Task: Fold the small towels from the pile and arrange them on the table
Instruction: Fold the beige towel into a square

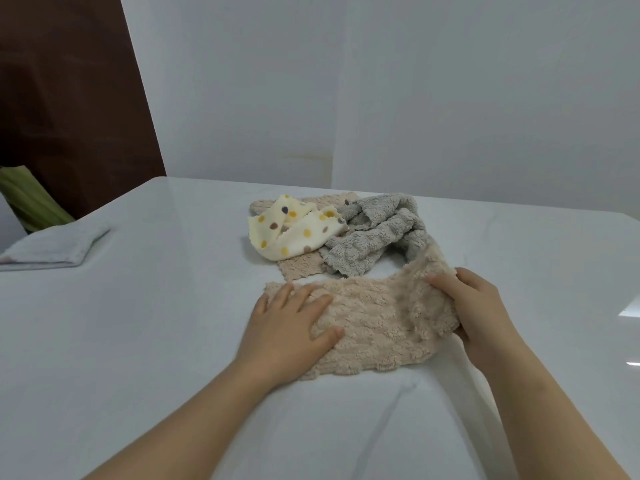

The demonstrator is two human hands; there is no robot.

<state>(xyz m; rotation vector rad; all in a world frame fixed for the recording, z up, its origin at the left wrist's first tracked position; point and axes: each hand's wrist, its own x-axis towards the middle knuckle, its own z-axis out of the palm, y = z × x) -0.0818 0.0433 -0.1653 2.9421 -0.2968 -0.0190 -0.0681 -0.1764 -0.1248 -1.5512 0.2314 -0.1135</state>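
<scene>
Head view shows a beige towel (377, 317) on the near counter (138, 323), being spread for folding. Left hand (291, 323) presses it flat, fingers straight; right hand (474, 306) grips its right edge. Next, that edge likely needs carrying leftward across.

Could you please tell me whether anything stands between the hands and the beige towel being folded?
Nothing visible does: the left hand lies flat on the beige towel and the right hand grips its right edge. The pile's grey towel lies just behind, not between.
</scene>
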